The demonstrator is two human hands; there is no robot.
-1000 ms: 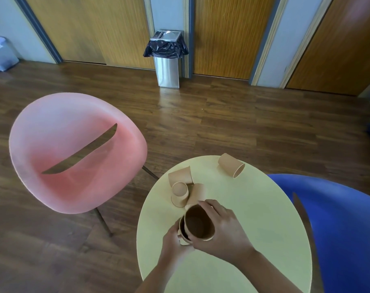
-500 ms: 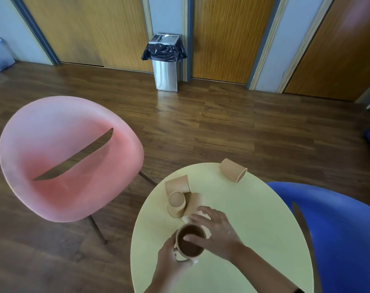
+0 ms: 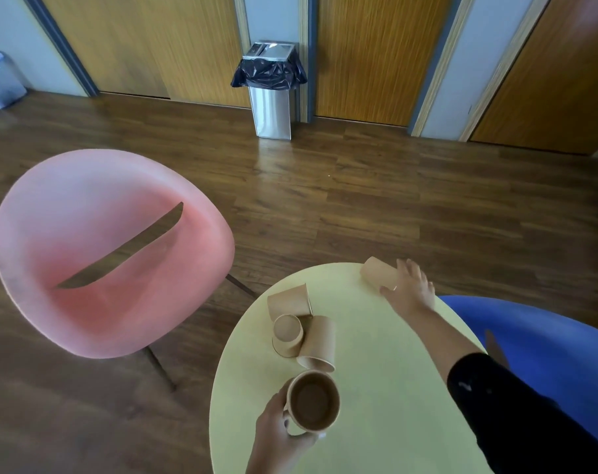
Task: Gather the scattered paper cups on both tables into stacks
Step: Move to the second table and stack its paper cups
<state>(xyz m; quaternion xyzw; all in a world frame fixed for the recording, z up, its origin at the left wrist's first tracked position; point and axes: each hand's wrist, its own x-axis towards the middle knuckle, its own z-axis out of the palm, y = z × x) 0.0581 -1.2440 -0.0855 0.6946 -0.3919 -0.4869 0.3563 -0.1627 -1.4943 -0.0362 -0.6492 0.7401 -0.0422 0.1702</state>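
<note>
Paper cups are being gathered by two bare hands on a round pale-yellow table point(image 3: 393, 388).

A stack of cups point(image 3: 313, 401), open mouth up, is held at the near left edge of the table by the left hand point(image 3: 280, 432), whose fingers are curled around its side. The right hand point(image 3: 408, 289) is stretched to the far edge, fingers spread and laid on a single cup point(image 3: 377, 272) lying on its side; whether that cup is actually gripped cannot be told, as the hand is blurred. Between the hands, three loose cups are clustered touching one another: one upside down point(image 3: 287, 335), and two on their sides point(image 3: 289, 301) point(image 3: 319, 342). A pink chair point(image 3: 85, 234) is seen left of the table, a blue chair point(image 3: 547, 343) right, and a steel bin point(image 3: 270, 97) by the far wall.
</note>
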